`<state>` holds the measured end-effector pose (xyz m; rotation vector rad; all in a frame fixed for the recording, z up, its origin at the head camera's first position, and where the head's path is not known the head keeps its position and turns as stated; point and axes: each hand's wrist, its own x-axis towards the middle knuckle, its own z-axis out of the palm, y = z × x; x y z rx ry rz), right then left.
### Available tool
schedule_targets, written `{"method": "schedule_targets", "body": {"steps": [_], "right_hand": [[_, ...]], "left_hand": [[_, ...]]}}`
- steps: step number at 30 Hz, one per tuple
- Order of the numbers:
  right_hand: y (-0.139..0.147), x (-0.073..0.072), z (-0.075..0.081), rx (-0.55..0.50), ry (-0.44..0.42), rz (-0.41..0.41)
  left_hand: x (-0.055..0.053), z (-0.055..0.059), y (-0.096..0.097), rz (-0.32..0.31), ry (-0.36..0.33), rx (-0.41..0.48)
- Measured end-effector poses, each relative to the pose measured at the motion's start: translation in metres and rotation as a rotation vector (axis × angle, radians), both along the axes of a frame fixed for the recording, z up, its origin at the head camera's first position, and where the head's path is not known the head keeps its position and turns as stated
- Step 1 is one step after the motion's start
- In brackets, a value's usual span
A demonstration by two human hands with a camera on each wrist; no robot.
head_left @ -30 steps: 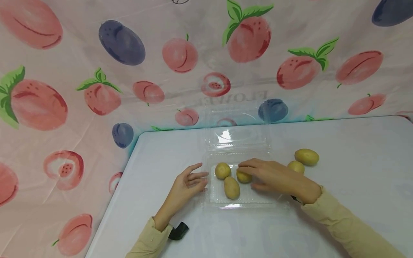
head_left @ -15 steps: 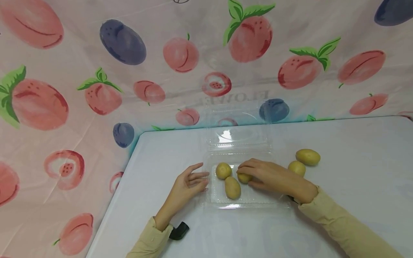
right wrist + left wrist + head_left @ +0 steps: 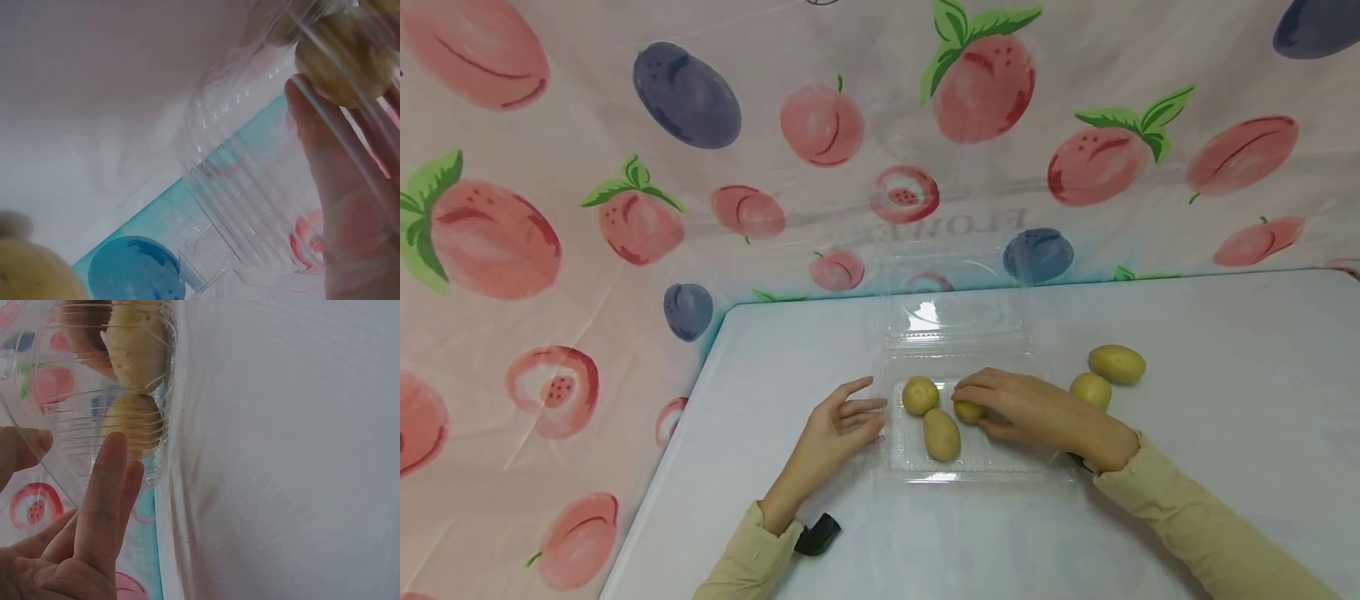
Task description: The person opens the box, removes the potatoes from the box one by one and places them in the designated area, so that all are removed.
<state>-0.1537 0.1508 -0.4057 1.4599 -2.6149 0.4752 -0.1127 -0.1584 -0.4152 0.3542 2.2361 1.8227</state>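
A clear plastic clamshell container [image 3: 917,471] lies with its lid raised at the back. Inside it on the left are a round potato [image 3: 921,395] and, just in front of that, an oblong potato [image 3: 942,435]. My right hand [image 3: 1030,408] reaches in from the right and grips another potato [image 3: 969,411], partly covered by the fingers; the right wrist view shows this potato [image 3: 344,59] through the clear wall, thumb against it. My left hand [image 3: 835,429] is beside the container's left wall, fingers extended, fingertips [image 3: 114,447] right at the ribbed plastic.
Outside the container, to the right, are a yellow potato [image 3: 1117,364] and a second one [image 3: 1090,390] partly behind my right wrist. The white table [image 3: 1240,400] meets a fruit-printed cloth [image 3: 737,267] at the back and left. A black device [image 3: 817,534] sits at my left wrist.
My right fingers have curled further over the potato in the container and the right forearm has shifted slightly left. My left hand has stayed in place.
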Motion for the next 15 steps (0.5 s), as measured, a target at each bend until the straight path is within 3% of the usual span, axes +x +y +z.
{"method": "schedule_targets", "body": {"steps": [15], "right_hand": [[-0.0003,-0.0002,0.0028,-0.007,0.004,0.008]], "left_hand": [[0.0003,0.0012,0.0008,0.014,-0.004,-0.004]]}}
